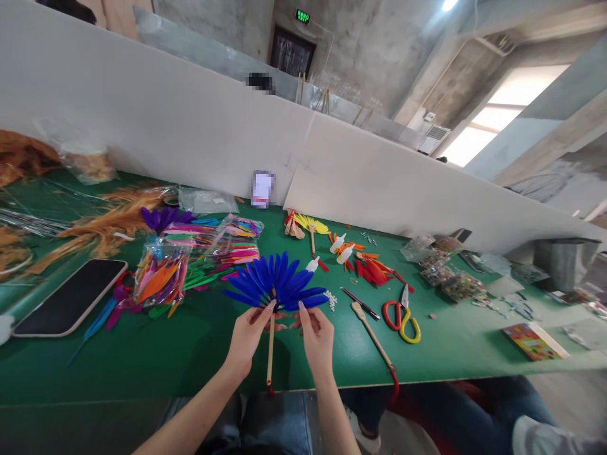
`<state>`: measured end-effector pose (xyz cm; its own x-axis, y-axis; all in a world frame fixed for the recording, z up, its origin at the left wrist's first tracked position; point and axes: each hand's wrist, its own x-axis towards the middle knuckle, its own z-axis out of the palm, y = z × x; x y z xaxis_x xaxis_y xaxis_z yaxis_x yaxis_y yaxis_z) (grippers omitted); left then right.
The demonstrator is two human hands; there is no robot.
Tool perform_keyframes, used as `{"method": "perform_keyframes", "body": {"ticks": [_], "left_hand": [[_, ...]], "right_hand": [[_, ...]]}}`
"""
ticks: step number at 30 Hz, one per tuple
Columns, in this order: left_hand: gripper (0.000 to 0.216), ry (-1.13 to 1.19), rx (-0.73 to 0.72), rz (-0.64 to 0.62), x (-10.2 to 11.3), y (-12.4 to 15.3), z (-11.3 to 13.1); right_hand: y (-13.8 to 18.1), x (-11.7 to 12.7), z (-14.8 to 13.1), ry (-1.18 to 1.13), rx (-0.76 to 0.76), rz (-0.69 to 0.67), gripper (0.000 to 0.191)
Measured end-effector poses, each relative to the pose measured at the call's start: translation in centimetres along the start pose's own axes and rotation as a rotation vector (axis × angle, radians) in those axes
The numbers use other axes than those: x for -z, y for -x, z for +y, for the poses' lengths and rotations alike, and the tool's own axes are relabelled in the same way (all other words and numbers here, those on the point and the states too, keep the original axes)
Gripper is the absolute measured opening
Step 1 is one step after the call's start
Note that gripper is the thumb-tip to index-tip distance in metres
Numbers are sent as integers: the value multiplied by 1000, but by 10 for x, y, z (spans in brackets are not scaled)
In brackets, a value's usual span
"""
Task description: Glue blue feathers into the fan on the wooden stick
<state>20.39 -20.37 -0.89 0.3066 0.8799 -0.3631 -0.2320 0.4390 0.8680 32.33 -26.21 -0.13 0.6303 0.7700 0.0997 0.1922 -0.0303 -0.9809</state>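
Observation:
A blue feather fan (275, 278) with a thin wooden handle is held upright over the front edge of the table, its feathers spread wide. My left hand (249, 335) pinches it where the handle meets the feathers. At the lower right feathers, my right hand (317, 335) has thumb and fingers pressed together on the fan's edge. Small white beads (331, 301) lie just right of the fan. Nearby are a dark pen (359, 303) and a bare wooden fan handle (372, 332) with a red cord. Scissors (403, 319) with red and yellow grips lie further right.
Bagged coloured feathers (161, 278) and a phone (71, 297) lie left. Behind are a yellow feather fan (315, 224), glue bottles (344, 251) and red feathers (372, 270). Bead bags (462, 286) and a colourful box (533, 341) lie right. A white partition (190, 145) borders the table.

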Motion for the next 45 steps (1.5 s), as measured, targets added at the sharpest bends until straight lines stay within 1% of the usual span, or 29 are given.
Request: {"method": "perform_keyframes", "body": {"ticks": [3, 6, 9, 11, 14, 17, 19, 21, 24, 27, 28, 29, 30, 31, 33, 35, 37, 39, 41, 43, 45], "left_hand": [[42, 40, 31, -13, 0, 1, 2], [37, 167, 101, -49, 2, 0, 3], [31, 293, 174, -125, 4, -3, 6], [27, 358, 226, -195, 4, -4, 10], [19, 467, 314, -289, 3, -2, 17], [17, 560, 340, -303, -1, 7, 17], [24, 605, 320, -273, -5, 16, 14], [34, 635, 308, -208, -11, 27, 12], [48, 624, 333, -18, -22, 44, 16], [47, 525, 300, 166, -29, 58, 25], [45, 498, 275, 198, -30, 62, 28], [44, 482, 244, 202, -30, 64, 29], [44, 481, 203, 183, -29, 65, 29], [45, 493, 158, 132, -28, 66, 27], [45, 574, 53, -16, -25, 67, 21], [40, 738, -46, -154, -24, 68, 14], [34, 972, -84, -235, -24, 68, 8], [32, 1210, -52, -254, -25, 68, 6], [35, 1372, 36, -249, -27, 67, 7], [41, 1427, 136, -257, -28, 64, 10], [46, 1394, 216, -274, -26, 58, 15]], "right_hand": [[1, 5, 1, 10, -12, 5, 35], [4, 11, 4, -43, -22, 69, 41], [11, 15, 8, -72, -28, 135, 47], [17, 15, 11, -82, -36, 170, 46], [27, 13, 19, -108, -64, 147, 43], [36, 9, 28, -143, -81, 141, 41], [41, 8, 34, -163, -91, 147, 41], [46, 8, 39, -175, -109, 145, 41], [52, 11, 45, -170, -146, 146, 45], [58, 15, 44, -137, -186, 185, 48], [59, 16, 44, -128, -195, 207, 48], [60, 17, 42, -122, -201, 227, 48], [61, 18, 41, -119, -206, 238, 48], [61, 19, 41, -118, -209, 241, 49], [62, 21, 40, -107, -220, 242, 50], [61, 23, 41, -94, -224, 243, 50], [61, 24, 43, -92, -223, 241, 51], [62, 24, 44, -101, -220, 231, 51], [63, 23, 45, -108, -221, 221, 50], [64, 22, 45, -112, -214, 216, 49], [65, 22, 45, -119, -204, 213, 49]]}}
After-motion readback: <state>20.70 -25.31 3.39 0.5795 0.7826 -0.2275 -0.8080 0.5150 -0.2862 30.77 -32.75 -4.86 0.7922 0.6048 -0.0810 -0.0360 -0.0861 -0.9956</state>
